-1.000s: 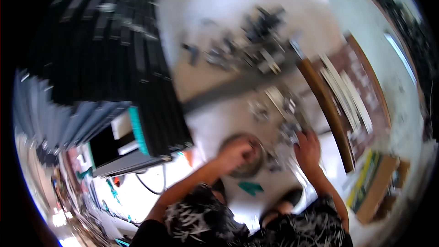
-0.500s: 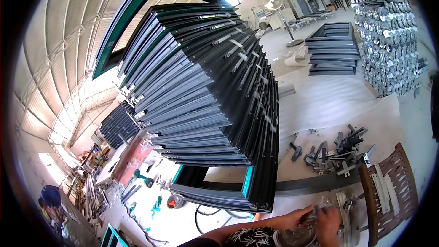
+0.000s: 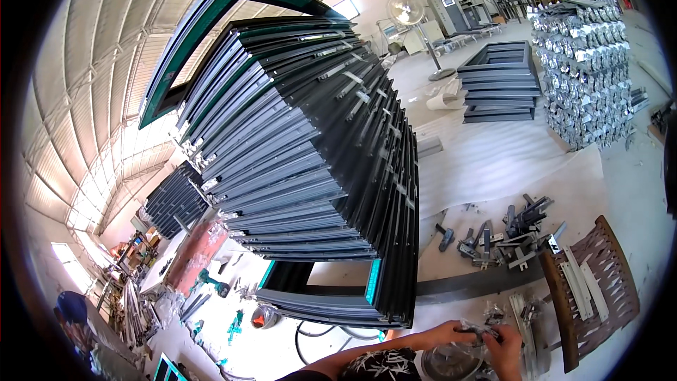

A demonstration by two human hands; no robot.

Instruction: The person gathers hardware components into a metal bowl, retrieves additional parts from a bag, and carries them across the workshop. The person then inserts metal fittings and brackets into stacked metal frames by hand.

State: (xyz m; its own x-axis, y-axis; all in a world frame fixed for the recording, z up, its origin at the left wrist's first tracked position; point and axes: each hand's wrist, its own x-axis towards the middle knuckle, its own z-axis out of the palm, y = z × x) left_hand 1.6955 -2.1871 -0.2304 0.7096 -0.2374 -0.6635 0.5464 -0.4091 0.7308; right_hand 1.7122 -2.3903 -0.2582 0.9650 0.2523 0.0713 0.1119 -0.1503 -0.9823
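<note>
1. Clear plastic bag (image 3: pixel 474 330), pinched by left hand (image 3: pixel 451 331) and right hand (image 3: pixel 506 349), just below the frame stack (image 3: pixel 310 169).
2. Round tin (image 3: pixel 448 363) beneath the bag.
3. Metal fittings (image 3: pixel 504 236) right of the stack.
4. Brown chair (image 3: pixel 599 289) beyond the fittings.

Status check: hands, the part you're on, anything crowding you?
Left hand and right hand both gripping a small metal fitting. Round container beneath. Tall stack of dark frames close left.

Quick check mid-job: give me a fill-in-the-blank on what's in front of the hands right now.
Both hands, left hand and right hand, hold a small ___ part.
The tall stack of dark frames stands to the person's ___.
White strips lie on a brown ___.
Missing: metal; left; chair
</note>
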